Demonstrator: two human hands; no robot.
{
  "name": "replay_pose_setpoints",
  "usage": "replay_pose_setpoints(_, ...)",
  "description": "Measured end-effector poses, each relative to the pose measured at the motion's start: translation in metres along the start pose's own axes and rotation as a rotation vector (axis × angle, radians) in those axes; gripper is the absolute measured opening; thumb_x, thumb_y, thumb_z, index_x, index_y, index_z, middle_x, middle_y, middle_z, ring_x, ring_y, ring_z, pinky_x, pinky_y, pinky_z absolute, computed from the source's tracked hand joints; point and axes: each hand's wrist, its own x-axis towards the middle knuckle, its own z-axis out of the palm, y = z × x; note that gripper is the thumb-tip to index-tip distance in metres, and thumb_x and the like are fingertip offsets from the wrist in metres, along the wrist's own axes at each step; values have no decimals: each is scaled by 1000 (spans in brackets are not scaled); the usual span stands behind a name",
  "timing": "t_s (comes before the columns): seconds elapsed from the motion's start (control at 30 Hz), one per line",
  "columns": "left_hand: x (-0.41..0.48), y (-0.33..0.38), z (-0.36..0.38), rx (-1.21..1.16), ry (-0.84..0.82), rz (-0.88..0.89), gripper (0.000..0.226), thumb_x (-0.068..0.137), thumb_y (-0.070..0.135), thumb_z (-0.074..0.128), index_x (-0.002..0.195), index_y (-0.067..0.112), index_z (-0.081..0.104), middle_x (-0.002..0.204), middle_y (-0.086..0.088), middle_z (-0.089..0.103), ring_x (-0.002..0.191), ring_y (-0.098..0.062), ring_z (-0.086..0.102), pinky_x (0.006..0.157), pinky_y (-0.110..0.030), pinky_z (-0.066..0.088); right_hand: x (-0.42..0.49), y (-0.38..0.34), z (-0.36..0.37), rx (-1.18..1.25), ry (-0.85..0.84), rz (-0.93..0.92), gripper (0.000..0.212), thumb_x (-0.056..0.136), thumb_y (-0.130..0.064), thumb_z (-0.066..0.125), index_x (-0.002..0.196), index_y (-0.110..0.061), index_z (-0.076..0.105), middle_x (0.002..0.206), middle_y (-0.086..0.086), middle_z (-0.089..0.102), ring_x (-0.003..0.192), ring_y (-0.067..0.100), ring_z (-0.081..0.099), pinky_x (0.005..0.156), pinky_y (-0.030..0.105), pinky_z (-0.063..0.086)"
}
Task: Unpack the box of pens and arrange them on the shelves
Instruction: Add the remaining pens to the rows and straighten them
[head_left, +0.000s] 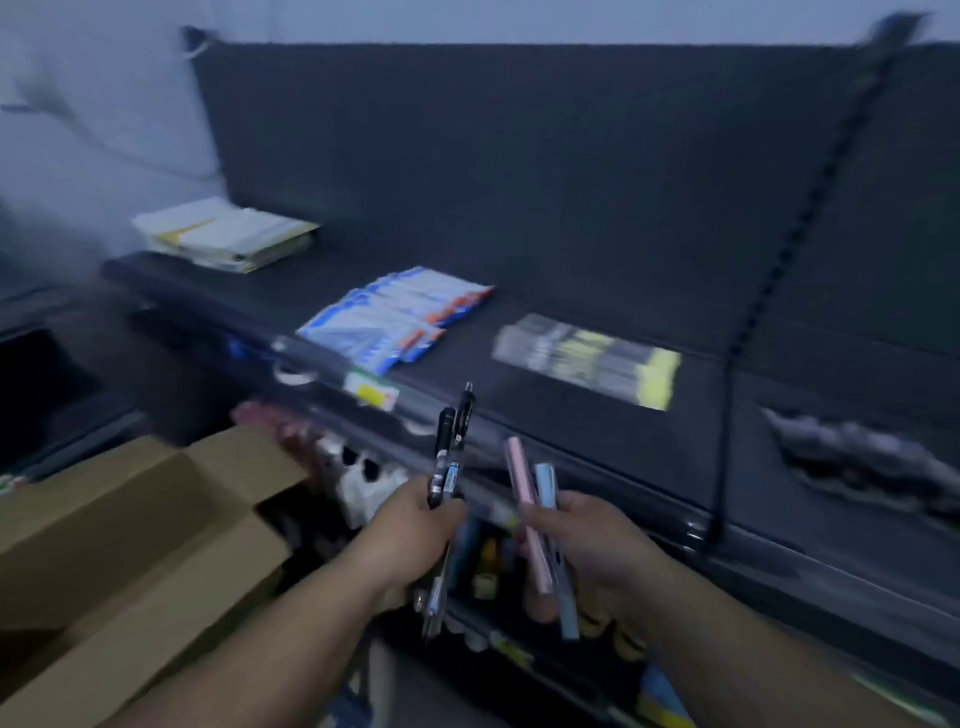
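Note:
My left hand (415, 535) grips a small bunch of black pens (451, 441) that point up toward the shelf. My right hand (587, 545) holds a pink pen (522, 483) and a light blue pen (548, 486) side by side. Both hands hover just in front of the dark shelf (571, 415) at its front edge. An open cardboard box (130, 525) stands at the lower left, its flaps spread; its inside is hidden. The whole view is blurred by motion.
On the shelf lie a stack of white and yellow packs (223, 241), blue and white packs (395, 317) and a clear pack with yellow ends (587, 358). A black upright rail (779, 260) divides the shelving. Lower shelves hold small blurred goods (488, 566).

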Motion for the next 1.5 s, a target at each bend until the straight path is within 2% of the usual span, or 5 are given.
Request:
replay_pose_setpoints(0.33, -59, 118, 218, 50, -410, 100, 8, 93, 26, 54, 98, 21, 55, 76, -4, 68, 69, -16, 60, 57, -25, 46, -151, 77, -200, 333, 461, -15, 19, 96, -22, 58, 100, -4, 64, 73, 6, 68, 66, 20, 59, 64, 33, 48)
replay_pose_setpoints(0.43, -69, 145, 265, 89, -532, 146, 9, 95, 30, 53, 101, 23, 54, 85, -5, 67, 68, -12, 59, 48, -20, 44, -173, 97, -233, 427, 585, -20, 20, 95, -23, 61, 96, -3, 65, 70, 6, 68, 64, 19, 61, 64, 32, 49)
replay_pose_setpoints(0.73, -65, 192, 365, 79, -809, 174, 8, 93, 23, 53, 93, 15, 54, 70, -6, 57, 62, -18, 49, 55, -28, 39, -214, 115, -303, 575, 822, -32, 18, 96, -21, 59, 89, -4, 62, 72, 9, 67, 63, 20, 59, 61, 31, 46)
replay_pose_setpoints(1.27, -118, 251, 521, 79, -923, 269, 8, 89, 21, 55, 90, 13, 57, 71, -7, 60, 70, -22, 54, 66, -32, 41, -287, 163, -418, 727, 980, -145, 16, 95, -19, 60, 91, -4, 62, 74, 10, 67, 57, 15, 59, 54, 23, 49)
replay_pose_setpoints(1.5, -179, 264, 633, -36, -893, 216, 14, 86, 28, 68, 87, 16, 60, 65, -4, 55, 60, -20, 49, 64, -34, 41, -371, 213, -519, 625, 954, -122, 25, 94, -28, 61, 85, -5, 65, 77, 12, 67, 67, 19, 58, 68, 33, 46)
